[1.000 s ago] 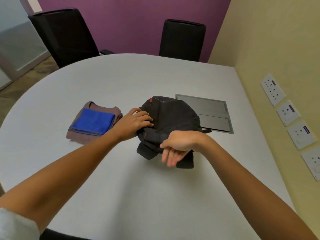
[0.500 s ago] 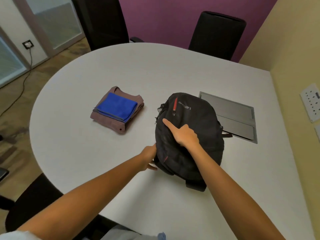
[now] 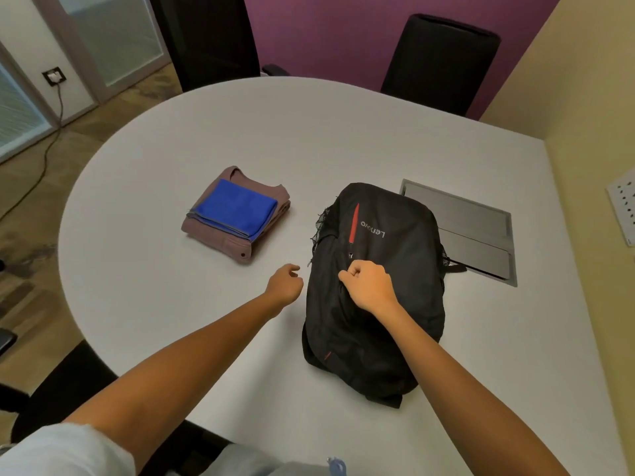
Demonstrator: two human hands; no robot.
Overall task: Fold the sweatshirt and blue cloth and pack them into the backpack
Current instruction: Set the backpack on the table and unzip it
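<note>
**Folded clothes and a backpack on a table, two hands near the bag**

A black backpack [image 3: 378,280] lies flat on a white table [image 3: 343,139], front side up, with a red zip stripe and a white logo. The right hand [image 3: 369,286] rests on the middle of the bag, fingers curled into a fist just below the red stripe; whether it pinches a zip pull cannot be told. The left hand [image 3: 285,285] hovers just beside the bag's left edge, fingers loosely curled and holding nothing.

To the left of the bag, apart from it, a folded brownish sweatshirt [image 3: 264,201] lies on the table. A folded blue cloth [image 3: 237,207] sits on top of it.

A grey metal panel [image 3: 474,228] is set into the table, just behind the bag on the right. Two black chairs [image 3: 439,63] stand at the far edge, before a purple wall [image 3: 326,32].
</note>
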